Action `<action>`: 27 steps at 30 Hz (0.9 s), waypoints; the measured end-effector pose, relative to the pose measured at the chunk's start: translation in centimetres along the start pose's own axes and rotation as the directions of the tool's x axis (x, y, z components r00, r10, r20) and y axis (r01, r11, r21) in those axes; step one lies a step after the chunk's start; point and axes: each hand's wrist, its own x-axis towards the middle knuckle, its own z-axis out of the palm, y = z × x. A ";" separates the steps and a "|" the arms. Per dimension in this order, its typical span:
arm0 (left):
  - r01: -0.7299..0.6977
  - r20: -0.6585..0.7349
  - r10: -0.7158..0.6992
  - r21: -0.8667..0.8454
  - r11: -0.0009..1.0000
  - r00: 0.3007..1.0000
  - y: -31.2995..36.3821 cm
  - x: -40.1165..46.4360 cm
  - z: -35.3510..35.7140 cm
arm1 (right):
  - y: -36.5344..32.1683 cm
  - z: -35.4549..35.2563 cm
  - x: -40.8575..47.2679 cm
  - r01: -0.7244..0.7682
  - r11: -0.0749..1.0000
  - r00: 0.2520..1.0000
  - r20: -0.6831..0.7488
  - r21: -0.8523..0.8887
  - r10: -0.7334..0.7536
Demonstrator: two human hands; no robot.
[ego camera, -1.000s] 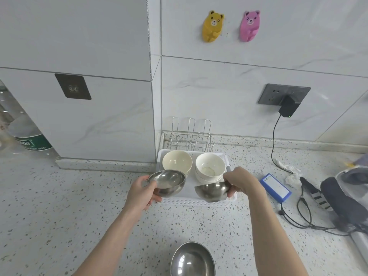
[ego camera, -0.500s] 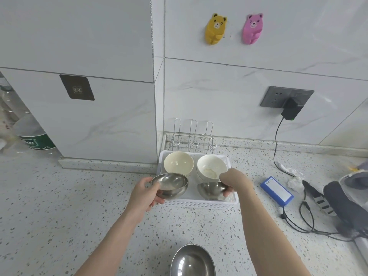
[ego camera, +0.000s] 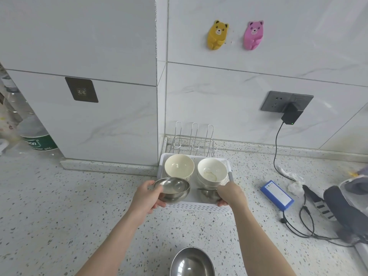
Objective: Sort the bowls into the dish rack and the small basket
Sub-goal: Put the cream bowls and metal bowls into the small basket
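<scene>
left hand: grasps steel bowl by rim, thumb on the rim's left edge, fingers under; bowl upright, mouth up, over basket's near-left corner
right hand: curled round second steel bowl, mouth up, low in near-right of basket
white basket: two cream bowls far side
wire rack: behind basket
large steel bowl: near edge of counter

Home kitchen: speckled stone countertop, marble-look tiled wall, wire dish rack at centre, bear-shaped hooks upper right.
</scene>
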 end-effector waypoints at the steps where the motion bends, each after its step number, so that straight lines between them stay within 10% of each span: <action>1: 0.001 0.002 -0.001 0.001 1.000 1.000 0.0 0.0 0.1 | 0.1 0.1 -0.1 0.005 1.000 1.000 -0.007 -0.004 -0.005; 7: -0.003 0.010 0.003 -0.005 1.000 1.000 0.1 0.3 0.2 | 0.6 0.2 -0.6 -0.013 0.992 0.996 -0.091 -0.122 0.002; 11: -0.014 0.004 0.014 -0.003 1.000 1.000 0.6 0.6 0.3 | -0.6 0.0 -1.2 0.252 0.922 0.913 -0.242 -0.295 -0.327; 17: -0.002 0.056 0.006 -0.071 0.997 0.998 1.0 0.5 0.9 | -1.2 1.2 -2.9 0.463 0.845 0.863 0.079 0.268 -0.498; 27: 0.087 0.145 -0.078 -0.062 0.994 0.986 1.3 0.9 0.6 | -0.6 2.6 -3.2 0.457 0.825 0.844 0.130 0.332 -0.520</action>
